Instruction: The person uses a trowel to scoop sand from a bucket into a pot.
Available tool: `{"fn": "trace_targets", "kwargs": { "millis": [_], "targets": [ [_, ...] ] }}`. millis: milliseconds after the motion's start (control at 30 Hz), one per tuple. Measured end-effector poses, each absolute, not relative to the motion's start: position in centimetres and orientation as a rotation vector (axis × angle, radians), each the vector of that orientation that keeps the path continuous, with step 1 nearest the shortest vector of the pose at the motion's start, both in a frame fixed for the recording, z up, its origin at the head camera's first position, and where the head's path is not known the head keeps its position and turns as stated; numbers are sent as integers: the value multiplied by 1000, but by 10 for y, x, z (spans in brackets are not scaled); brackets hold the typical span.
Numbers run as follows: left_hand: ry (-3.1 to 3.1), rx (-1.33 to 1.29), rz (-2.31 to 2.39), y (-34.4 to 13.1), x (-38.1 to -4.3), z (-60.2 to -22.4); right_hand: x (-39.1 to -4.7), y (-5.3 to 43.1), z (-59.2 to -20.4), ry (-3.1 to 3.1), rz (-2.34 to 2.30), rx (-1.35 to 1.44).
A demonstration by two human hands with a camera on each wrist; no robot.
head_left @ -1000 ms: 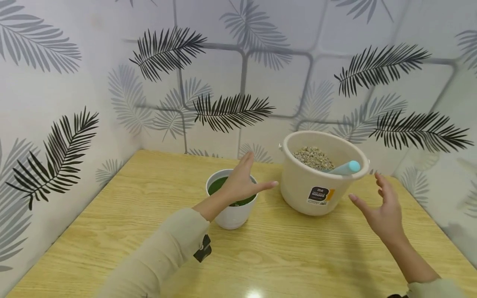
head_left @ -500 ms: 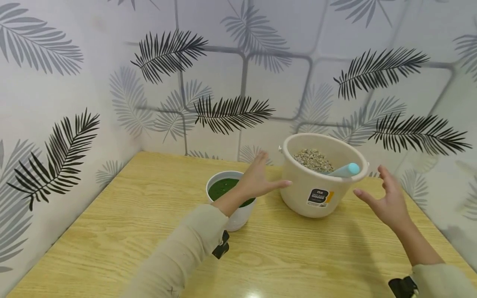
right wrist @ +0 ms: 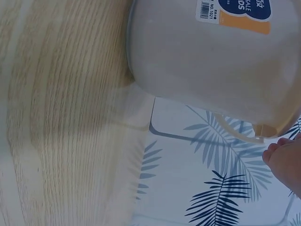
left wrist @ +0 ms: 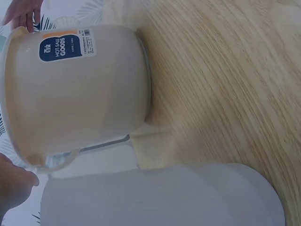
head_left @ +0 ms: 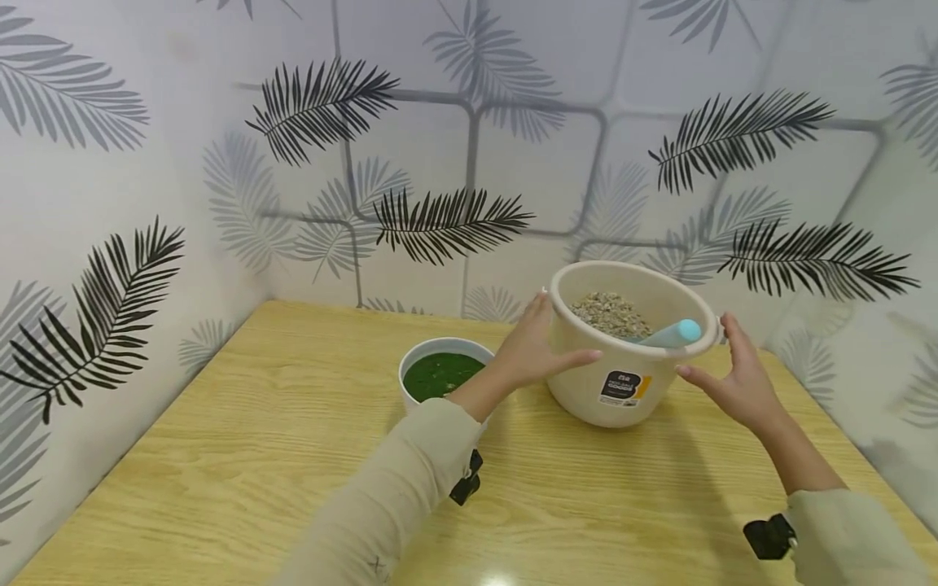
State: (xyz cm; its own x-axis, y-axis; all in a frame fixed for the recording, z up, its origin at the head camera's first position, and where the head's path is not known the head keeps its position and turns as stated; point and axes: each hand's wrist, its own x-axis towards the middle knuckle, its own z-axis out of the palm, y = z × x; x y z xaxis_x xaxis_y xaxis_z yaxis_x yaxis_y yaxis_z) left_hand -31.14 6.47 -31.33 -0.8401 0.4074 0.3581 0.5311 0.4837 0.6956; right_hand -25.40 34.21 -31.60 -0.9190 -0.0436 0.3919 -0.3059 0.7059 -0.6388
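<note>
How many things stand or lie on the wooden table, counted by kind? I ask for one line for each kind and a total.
Beige bucket, holding gravel: 1
White pot with green filling: 1
Light blue handle sticking out of the bucket: 1
Total: 3

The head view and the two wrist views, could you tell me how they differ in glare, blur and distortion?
Head view: sharp, walls bowed by a wide lens, a bright glare spot on the table at the bottom edge. Left wrist view: bucket label readable, a grey out-of-focus mass across the bottom. Right wrist view: table grain hazy at left.
</note>
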Motion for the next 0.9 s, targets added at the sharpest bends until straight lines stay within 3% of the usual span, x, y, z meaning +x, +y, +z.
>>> {"fn": "trace_targets", "kwargs": {
  "millis": [900],
  "targets": [
    [-2659,-735,-1216,77,-324,-318,-278,348,-318,-2521,1027,433]
  ]
}}
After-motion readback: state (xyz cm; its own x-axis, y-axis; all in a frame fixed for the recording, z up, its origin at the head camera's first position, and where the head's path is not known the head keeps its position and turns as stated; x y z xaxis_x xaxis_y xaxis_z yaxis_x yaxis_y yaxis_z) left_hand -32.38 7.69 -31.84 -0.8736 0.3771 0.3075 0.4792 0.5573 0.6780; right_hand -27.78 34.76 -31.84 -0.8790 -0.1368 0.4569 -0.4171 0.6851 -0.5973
